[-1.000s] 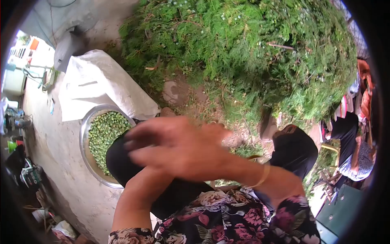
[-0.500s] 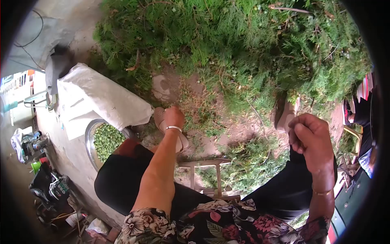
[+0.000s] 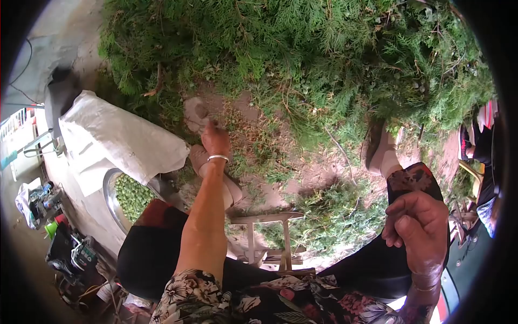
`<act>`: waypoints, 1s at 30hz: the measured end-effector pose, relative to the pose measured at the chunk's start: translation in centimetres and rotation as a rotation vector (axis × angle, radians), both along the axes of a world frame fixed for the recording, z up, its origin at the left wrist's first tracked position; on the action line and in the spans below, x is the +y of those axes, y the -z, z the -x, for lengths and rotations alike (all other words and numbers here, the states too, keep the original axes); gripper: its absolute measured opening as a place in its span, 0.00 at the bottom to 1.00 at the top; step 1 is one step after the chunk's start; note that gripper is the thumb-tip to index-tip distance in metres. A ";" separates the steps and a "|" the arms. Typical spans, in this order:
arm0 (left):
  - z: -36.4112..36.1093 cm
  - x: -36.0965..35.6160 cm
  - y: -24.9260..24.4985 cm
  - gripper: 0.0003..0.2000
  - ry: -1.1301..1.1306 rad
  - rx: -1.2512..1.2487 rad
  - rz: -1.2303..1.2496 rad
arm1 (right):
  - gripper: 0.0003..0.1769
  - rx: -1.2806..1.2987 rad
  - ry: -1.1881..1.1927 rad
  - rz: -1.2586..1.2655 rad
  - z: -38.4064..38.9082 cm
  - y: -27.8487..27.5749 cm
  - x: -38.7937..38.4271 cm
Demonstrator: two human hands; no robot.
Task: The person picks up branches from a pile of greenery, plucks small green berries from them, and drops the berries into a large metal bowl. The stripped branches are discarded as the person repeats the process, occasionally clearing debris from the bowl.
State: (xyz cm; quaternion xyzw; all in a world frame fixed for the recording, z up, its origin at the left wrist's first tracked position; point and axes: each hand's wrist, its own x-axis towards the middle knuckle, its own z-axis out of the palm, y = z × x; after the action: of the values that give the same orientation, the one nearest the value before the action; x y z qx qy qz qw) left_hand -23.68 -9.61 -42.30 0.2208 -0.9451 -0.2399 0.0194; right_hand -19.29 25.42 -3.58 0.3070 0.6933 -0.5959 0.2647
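My left hand (image 3: 216,141) reaches forward and down, just past the shoe (image 3: 199,156) on my left foot. Its fingers are bunched together, pointing at the ground litter (image 3: 253,132) of small green and brown bits. Whatever they may pinch is too small to make out. Over my right knee, my right hand (image 3: 418,224) is held up with curled fingers and the thumb close to them. Its palm is partly hidden, and I cannot see what lies inside. Cut evergreen branches (image 3: 280,54) with flat, feathery leaves are heaped in front of both hands.
A metal basin (image 3: 111,202) of small green cones (image 3: 134,197) stands by my left knee. Beside it lies a white sack (image 3: 118,132). A wooden frame (image 3: 267,218) is between my legs. Clutter (image 3: 70,251) lines the left, and another person (image 3: 483,146) sits at far right.
My left hand has moved slightly forward and left over the ground. My right hand has dropped closer to my body, its fingers still curled. The view has shifted a little.
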 end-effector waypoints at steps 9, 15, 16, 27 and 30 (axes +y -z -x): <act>3.3 2.9 -0.9 0.10 0.284 -0.271 0.089 | 0.09 -0.089 0.036 0.115 0.1 -0.2 0.3; 2.7 3.1 -0.3 0.08 0.213 0.009 -0.207 | 0.10 -0.053 0.006 0.152 -0.1 0.0 0.7; 3.2 4.0 -0.9 0.08 0.212 0.005 -0.208 | 0.10 -0.051 0.013 0.155 -0.2 0.0 0.7; 6.4 9.0 -0.6 0.15 0.433 -0.150 0.012 | 0.14 -0.068 0.057 0.058 0.0 -0.5 0.2; 5.9 9.3 -1.6 0.16 0.518 -0.191 0.073 | 0.15 -0.062 0.046 0.060 -0.1 -0.5 0.7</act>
State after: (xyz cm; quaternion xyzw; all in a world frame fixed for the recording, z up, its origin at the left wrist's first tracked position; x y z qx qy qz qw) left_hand -29.59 -0.27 -40.72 -0.0074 -0.9756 -0.1807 -0.1240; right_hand -19.23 26.10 -3.08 0.3329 0.6593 -0.6125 0.2816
